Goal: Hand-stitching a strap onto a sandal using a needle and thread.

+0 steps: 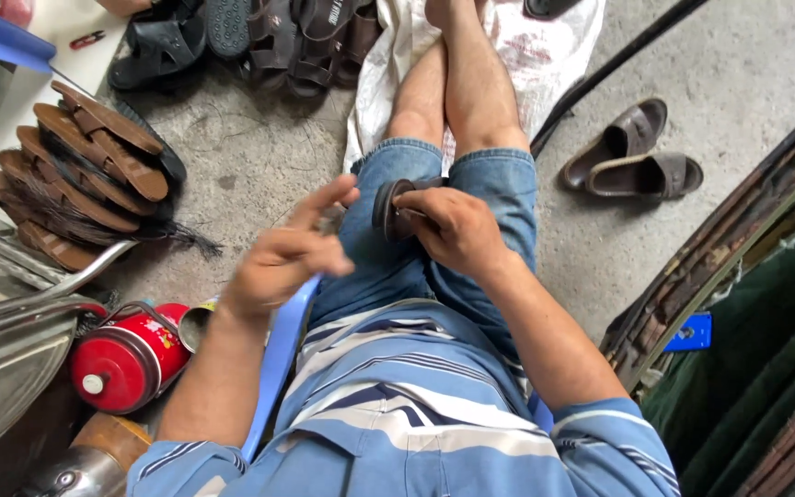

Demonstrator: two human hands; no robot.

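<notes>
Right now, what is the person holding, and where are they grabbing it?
The right hand grips a dark brown sandal around its middle, thumb across the strap, resting on the lap. The left hand holds nothing, as far as shows; its fingers are spread, apart from the sandal.

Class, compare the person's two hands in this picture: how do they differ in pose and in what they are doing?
The right hand is closed around a dark brown sandal, pressing it on the lap; the left hand holds nothing. The left hand's fingers stretch out loosely, pointing toward the sandal, while the right hand's curl in a grip. The right hand lies over the denim shorts; the left hangs beside the thigh. Both are bare.
</notes>
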